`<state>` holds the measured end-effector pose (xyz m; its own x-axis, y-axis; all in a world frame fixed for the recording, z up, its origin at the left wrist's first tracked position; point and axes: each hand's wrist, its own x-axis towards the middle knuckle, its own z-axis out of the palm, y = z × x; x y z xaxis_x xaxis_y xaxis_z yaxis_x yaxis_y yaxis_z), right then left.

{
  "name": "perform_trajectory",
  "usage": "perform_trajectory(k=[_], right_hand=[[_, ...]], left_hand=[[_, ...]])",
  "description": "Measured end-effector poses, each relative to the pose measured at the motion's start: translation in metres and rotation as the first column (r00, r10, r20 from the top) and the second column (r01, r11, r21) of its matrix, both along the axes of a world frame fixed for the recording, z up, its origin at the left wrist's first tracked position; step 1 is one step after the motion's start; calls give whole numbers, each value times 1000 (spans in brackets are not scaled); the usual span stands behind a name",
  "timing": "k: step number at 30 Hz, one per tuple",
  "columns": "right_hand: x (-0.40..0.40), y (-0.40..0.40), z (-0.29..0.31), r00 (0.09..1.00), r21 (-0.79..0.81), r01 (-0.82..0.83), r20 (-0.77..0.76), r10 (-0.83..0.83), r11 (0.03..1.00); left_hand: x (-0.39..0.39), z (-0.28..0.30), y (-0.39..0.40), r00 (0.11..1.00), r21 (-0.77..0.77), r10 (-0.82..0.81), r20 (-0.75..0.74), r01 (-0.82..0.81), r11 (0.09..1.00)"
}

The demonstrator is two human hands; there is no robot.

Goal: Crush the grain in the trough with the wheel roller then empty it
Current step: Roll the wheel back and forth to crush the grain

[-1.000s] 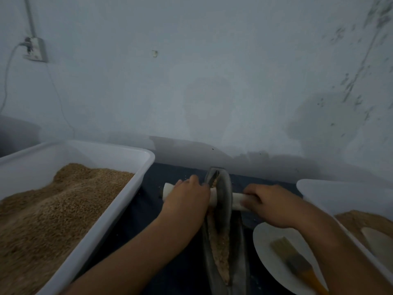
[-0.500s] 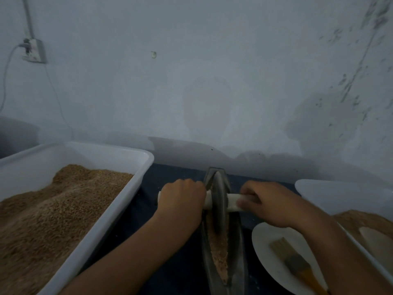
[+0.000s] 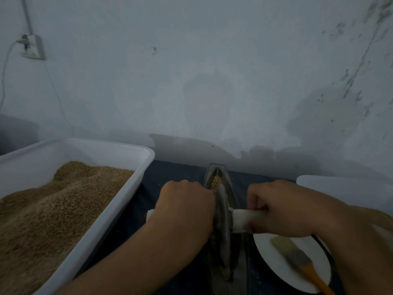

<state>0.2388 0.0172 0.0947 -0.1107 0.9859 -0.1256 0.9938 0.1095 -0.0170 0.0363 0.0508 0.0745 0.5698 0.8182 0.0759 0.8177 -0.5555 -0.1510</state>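
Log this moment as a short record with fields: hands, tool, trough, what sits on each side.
left hand: grips the white axle handle left of the wheel
right hand: grips the white axle handle on the right
grey wheel roller: upright in the trough
dark metal trough: brown grain at its far end
left side: white plastic tub of brown grain
right side: white plate with an orange-handled brush

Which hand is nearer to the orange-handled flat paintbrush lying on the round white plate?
Right. The right hand grips the roller's handle directly above the paintbrush on the plate; the left hand is across the trough.
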Motion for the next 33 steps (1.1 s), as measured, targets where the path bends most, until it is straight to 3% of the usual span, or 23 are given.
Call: perform_trajectory(k=[6,9,12,15,18,22,24,28,33], right_hand=[[21,39,-34,993,60,68,-103,-62,996],[29,57,-55,992,246,91,-112,-65,965],[26,69,-70,998,471,62,-10,-65,880],[21,72,-74,997,552,65,-3,-76,831],[23,69,-69,999,495,54,-34,-42,867],[30,51,-48,984,167,55,-179,-24,984],[27,38,-34,989,62,31,-147,-22,998],[10,13,-10,998,-20,-30,-48,29,999],[-5,-3,1,994,-6,-50,-95,50,999]], left_hand=[[10,-27,31,991,67,43,123,-52,996],[14,-46,53,975,167,2,224,-40,985],[14,-54,64,956,172,-4,294,-49,984],[14,-54,67,952,152,14,307,-64,986],[13,-48,63,965,134,37,258,-74,988],[12,-30,47,990,97,35,138,-49,994],[10,-21,34,995,64,13,100,-19,998],[8,-7,9,1000,13,-7,27,6,1000],[-1,-1,2,1000,-64,-6,-22,4,998]])
